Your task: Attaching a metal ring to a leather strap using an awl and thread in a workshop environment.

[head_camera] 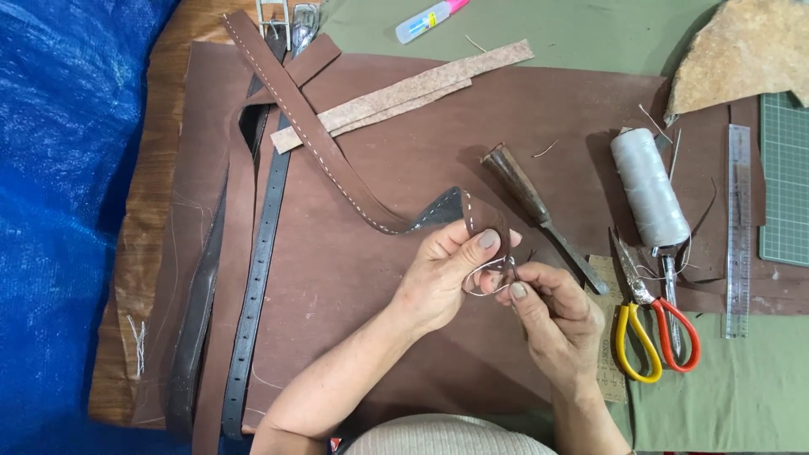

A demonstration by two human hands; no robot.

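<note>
Left hand [442,274] closed on end of long brown stitched leather strap [320,139], right hand [552,316] pinching silver metal buckle ring [489,278] at same end, strap trailing up-left over brown leather sheet [404,168], wooden-handled chisel [539,215], 1 grey thread spool [649,185], yellow-and-red-handled scissors [653,324] just right.

Fingers [493,253] hide most of the metal buckle [482,282].

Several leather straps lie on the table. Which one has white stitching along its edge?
The brown stitched leather strap that curves from the top down into the left hand. The dark punched belt beside it shows holes, no stitching.
</note>
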